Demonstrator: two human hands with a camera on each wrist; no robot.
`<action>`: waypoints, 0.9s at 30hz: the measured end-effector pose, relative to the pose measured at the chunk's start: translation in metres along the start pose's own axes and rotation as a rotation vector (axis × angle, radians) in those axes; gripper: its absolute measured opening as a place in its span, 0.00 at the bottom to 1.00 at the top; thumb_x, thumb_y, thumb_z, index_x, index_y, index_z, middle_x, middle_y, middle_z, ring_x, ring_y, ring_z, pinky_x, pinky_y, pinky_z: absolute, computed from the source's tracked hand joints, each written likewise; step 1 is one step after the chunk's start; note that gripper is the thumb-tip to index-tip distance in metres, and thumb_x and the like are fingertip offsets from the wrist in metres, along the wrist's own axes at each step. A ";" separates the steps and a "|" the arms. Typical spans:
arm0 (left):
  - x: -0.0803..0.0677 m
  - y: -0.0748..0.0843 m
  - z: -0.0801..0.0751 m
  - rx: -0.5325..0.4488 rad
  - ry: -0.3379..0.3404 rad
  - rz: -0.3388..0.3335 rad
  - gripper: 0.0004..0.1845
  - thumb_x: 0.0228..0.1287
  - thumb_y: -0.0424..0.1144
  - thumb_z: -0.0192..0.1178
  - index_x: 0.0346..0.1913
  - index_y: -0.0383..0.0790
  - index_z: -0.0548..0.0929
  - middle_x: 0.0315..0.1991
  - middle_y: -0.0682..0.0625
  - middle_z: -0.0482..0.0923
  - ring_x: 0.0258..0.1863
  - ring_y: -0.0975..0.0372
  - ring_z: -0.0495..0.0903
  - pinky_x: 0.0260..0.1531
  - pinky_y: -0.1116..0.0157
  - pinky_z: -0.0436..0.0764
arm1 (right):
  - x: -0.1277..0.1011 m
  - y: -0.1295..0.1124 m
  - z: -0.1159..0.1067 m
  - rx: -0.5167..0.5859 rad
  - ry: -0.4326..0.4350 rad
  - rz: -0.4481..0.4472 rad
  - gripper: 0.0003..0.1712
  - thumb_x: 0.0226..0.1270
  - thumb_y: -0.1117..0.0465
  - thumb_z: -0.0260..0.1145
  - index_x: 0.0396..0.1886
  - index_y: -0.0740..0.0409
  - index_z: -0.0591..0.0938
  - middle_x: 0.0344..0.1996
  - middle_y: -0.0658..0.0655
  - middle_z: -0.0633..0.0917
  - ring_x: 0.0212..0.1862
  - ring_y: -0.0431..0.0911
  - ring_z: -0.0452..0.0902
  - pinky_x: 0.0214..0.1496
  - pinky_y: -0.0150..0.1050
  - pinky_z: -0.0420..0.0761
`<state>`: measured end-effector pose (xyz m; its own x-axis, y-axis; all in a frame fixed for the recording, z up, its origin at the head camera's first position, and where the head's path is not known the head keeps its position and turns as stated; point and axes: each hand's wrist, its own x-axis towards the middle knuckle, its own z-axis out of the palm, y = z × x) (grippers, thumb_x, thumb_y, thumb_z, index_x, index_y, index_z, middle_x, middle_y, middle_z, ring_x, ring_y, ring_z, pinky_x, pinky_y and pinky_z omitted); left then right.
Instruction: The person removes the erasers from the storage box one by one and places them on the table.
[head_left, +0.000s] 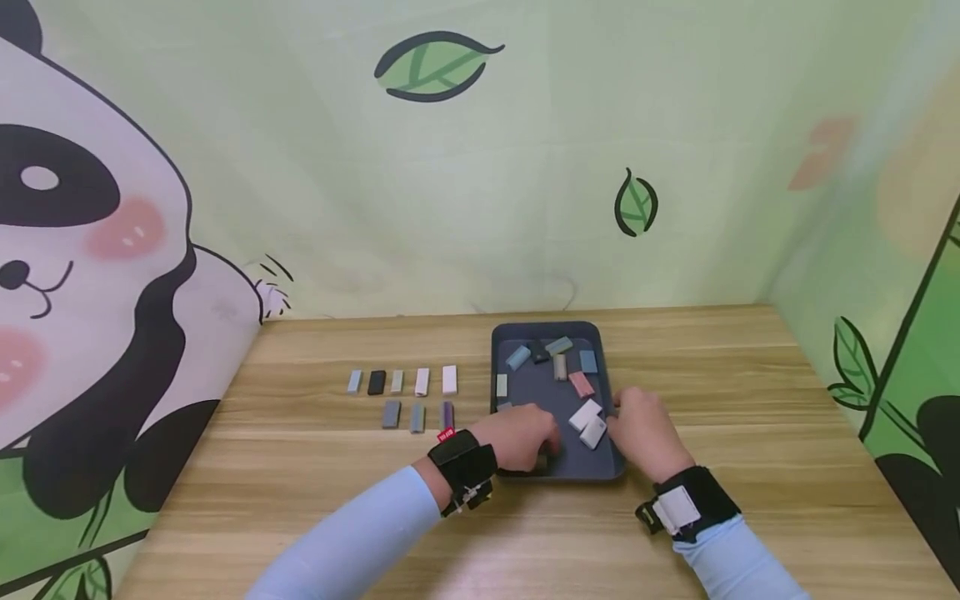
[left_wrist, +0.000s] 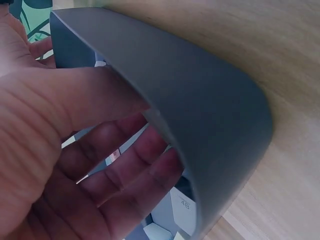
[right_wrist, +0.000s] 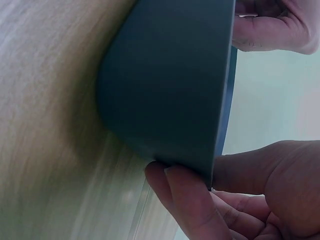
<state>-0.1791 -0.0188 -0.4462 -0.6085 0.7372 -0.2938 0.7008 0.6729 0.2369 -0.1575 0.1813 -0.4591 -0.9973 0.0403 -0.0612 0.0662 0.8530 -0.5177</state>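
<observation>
Sitting on the light wooden table [head_left: 712, 400]: a dark grey rectangular plastic tray [head_left: 510, 337] with rounded corners, toward the right of centre, holding a scatter of small flat blocks.

Reaching over the tray's near left corner: the left hand [head_left: 521, 437], fingers loosely extended down inside the wall, thumb outside against it; nothing visibly being pinched. In the left wrist view, showing past the left-hand fingers [left_wrist: 130, 175], pale blocks on the tray floor.

Gripping the tray's right wall near the front: the right hand [head_left: 645, 429], thumb on the inside, fingers curling under the rim outside, as in the right wrist view [right_wrist: 200, 200].

Lying just beside the right hand: two white blocks [head_left: 588, 423]. Further back, lying apart: a pink block [head_left: 581, 384] and several blue-grey ones.

Lying on the table left of the tray: two rows of small blocks [head_left: 405, 396], five behind and three in front.
</observation>
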 end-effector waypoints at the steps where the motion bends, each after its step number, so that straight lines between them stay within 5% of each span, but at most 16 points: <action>1: 0.000 0.000 0.000 -0.001 0.003 0.000 0.15 0.53 0.30 0.63 0.42 0.52 0.85 0.38 0.58 0.83 0.37 0.68 0.79 0.41 0.68 0.80 | 0.000 -0.001 0.000 0.000 0.000 -0.001 0.16 0.57 0.67 0.63 0.44 0.73 0.80 0.40 0.70 0.83 0.34 0.51 0.78 0.32 0.43 0.79; 12: -0.004 -0.006 0.003 -0.016 0.055 0.019 0.12 0.55 0.31 0.62 0.40 0.51 0.86 0.37 0.59 0.83 0.35 0.69 0.78 0.40 0.70 0.79 | -0.002 -0.004 0.001 0.014 -0.008 -0.007 0.16 0.57 0.67 0.62 0.44 0.73 0.80 0.39 0.69 0.83 0.33 0.50 0.78 0.30 0.41 0.78; 20: -0.013 -0.027 -0.022 -0.087 0.176 0.046 0.13 0.53 0.29 0.62 0.41 0.44 0.86 0.36 0.56 0.83 0.34 0.69 0.78 0.38 0.71 0.79 | -0.001 -0.002 0.002 0.018 -0.016 -0.011 0.16 0.57 0.67 0.62 0.44 0.74 0.80 0.38 0.69 0.83 0.32 0.50 0.78 0.29 0.41 0.78; 23: -0.023 -0.043 -0.036 -0.130 0.248 0.005 0.13 0.54 0.29 0.60 0.42 0.44 0.85 0.38 0.55 0.83 0.36 0.68 0.78 0.38 0.70 0.79 | -0.001 -0.002 0.001 0.023 -0.013 -0.019 0.15 0.56 0.68 0.62 0.42 0.73 0.80 0.35 0.68 0.83 0.30 0.49 0.77 0.27 0.39 0.76; 27: -0.045 -0.063 -0.055 -0.223 0.350 -0.144 0.13 0.58 0.30 0.58 0.46 0.44 0.84 0.42 0.52 0.83 0.38 0.64 0.79 0.38 0.68 0.78 | -0.001 -0.001 -0.001 0.035 -0.018 -0.016 0.15 0.57 0.68 0.61 0.42 0.73 0.80 0.35 0.67 0.83 0.29 0.48 0.77 0.26 0.37 0.75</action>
<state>-0.2161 -0.0914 -0.3968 -0.8107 0.5853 -0.0157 0.5254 0.7391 0.4216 -0.1563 0.1806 -0.4576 -0.9976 0.0167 -0.0679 0.0513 0.8348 -0.5481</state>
